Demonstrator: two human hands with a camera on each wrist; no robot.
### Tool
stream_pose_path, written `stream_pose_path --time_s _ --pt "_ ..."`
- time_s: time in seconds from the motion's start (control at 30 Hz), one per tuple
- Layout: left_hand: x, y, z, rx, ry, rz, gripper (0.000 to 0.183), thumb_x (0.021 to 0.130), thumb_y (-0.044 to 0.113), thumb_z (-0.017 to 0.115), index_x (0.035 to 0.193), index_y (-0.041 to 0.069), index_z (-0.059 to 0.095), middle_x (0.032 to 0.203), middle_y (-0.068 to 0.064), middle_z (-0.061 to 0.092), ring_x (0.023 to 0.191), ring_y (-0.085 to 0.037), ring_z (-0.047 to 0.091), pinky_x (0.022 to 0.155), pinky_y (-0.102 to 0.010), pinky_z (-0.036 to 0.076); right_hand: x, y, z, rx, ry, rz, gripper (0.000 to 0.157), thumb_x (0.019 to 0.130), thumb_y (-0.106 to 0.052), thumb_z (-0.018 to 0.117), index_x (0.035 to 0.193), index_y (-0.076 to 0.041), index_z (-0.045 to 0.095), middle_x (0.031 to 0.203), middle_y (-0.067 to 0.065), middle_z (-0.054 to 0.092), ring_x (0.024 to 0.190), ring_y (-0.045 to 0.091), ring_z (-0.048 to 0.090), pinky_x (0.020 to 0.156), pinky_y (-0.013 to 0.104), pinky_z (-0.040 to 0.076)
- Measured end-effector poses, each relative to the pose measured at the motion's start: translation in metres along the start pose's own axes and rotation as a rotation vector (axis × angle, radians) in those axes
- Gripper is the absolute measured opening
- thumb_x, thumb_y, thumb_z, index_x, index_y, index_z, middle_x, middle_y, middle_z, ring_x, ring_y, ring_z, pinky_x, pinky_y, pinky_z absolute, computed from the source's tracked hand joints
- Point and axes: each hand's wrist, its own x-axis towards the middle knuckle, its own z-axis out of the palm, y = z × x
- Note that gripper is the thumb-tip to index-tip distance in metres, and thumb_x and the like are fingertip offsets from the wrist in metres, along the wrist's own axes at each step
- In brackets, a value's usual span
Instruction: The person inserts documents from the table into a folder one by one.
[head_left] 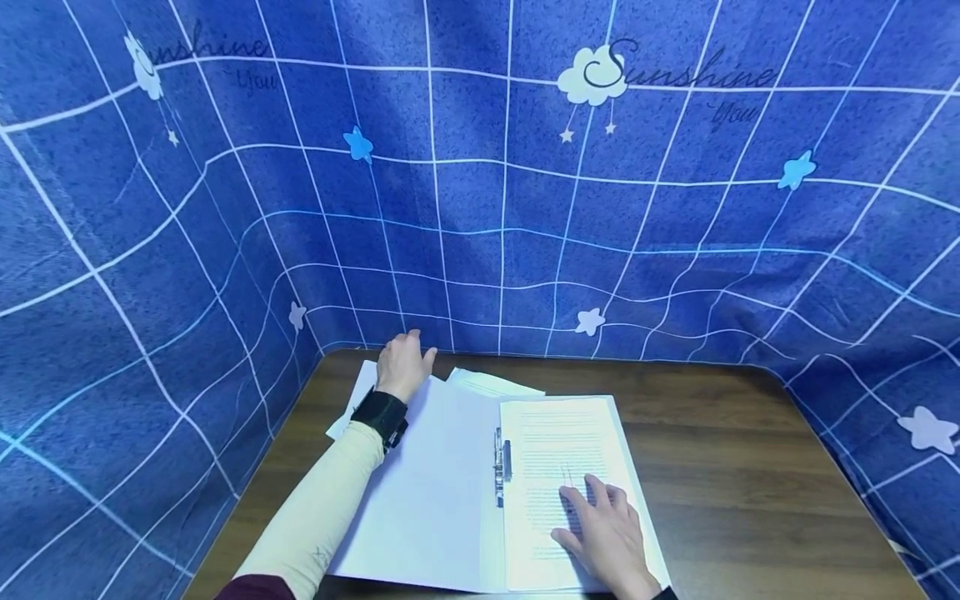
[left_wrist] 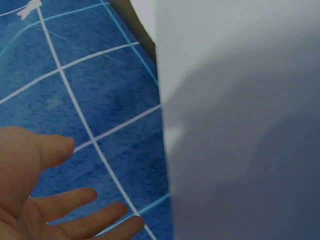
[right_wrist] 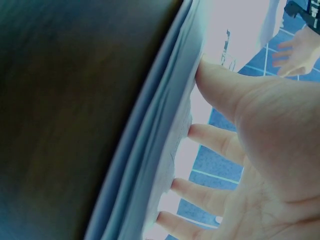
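On the blue curtain (head_left: 468, 200) I can read "Sunshine You" at the upper right of the frame, and partly again at the upper left, but the lines on the printed sheets (head_left: 555, 429) are too small to read. These sheets lie in the white folder (head_left: 435, 492), low in the middle, beside its metal clip (head_left: 498, 471), and my right hand (head_left: 611, 533) touches them with fingers spread. My left hand (head_left: 402, 364) is loose, fingers apart, left of centre, while my forearm hides part of the folder's edge.

The left hand (left_wrist: 37, 210), fingers apart, shows near a pale panel (left_wrist: 240, 115), blue cloth (left_wrist: 115, 85) behind.
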Motion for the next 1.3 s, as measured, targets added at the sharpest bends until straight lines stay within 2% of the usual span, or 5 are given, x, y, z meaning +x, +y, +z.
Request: stream_pose_path --time_s 0.33,0.57,0.83,1.07,1.3 --pt "0.008 -0.02 0.013 -0.058 -0.067 -0.123 0.051 0.1 0.03 0.065 0.14 -0.002 0.058 0.124 -0.029 0.064 0.117 -0.047 0.062 0.09 -0.06 0.053 0.002 0.0 0.001 -0.021 -0.035 0.026 0.062 0.079 -0.049 0.085 0.132 -0.021 0.069 0.145 0.026 0.052 0.128 0.052 0.046 0.096 0.068 0.041" --pt "0.011 -0.034 0.02 -0.048 -0.066 -0.143 0.044 0.1 0.027 0.065 0.131 -0.003 0.061 0.118 -0.031 0.066 0.112 -0.049 0.063 0.086 -0.062 0.053 0.003 -0.001 0.001 -0.02 -0.037 0.036 0.062 0.079 -0.048 0.086 0.132 -0.021 0.069 0.146 0.025 0.052 0.129 0.052 0.045 0.097 0.067 0.04" --pt "0.013 -0.045 0.031 -0.057 -0.106 -0.19 0.038 0.101 0.025 0.064 0.125 -0.004 0.061 0.12 -0.032 0.066 0.112 -0.05 0.064 0.085 -0.063 0.053 0.003 -0.002 0.0 -0.028 -0.054 0.053 0.062 0.08 -0.049 0.085 0.133 -0.022 0.068 0.147 0.025 0.051 0.13 0.052 0.045 0.097 0.068 0.04" --pt "0.015 -0.059 0.049 -0.065 -0.112 -0.208 0.038 0.099 0.024 0.066 0.122 -0.005 0.062 0.122 -0.035 0.065 0.112 -0.052 0.063 0.084 -0.064 0.053 0.003 -0.001 -0.001 -0.024 -0.035 0.053 0.062 0.079 -0.049 0.085 0.132 -0.022 0.069 0.145 0.024 0.052 0.129 0.051 0.046 0.097 0.067 0.041" --pt "0.012 -0.074 0.069 -0.044 -0.134 -0.201 0.038 0.094 0.024 0.072 0.113 -0.008 0.064 0.115 -0.035 0.066 0.108 -0.052 0.064 0.077 -0.063 0.054 0.002 -0.001 0.0 -0.013 -0.029 0.047 0.062 0.079 -0.049 0.085 0.132 -0.022 0.069 0.145 0.024 0.052 0.128 0.051 0.047 0.097 0.067 0.041"
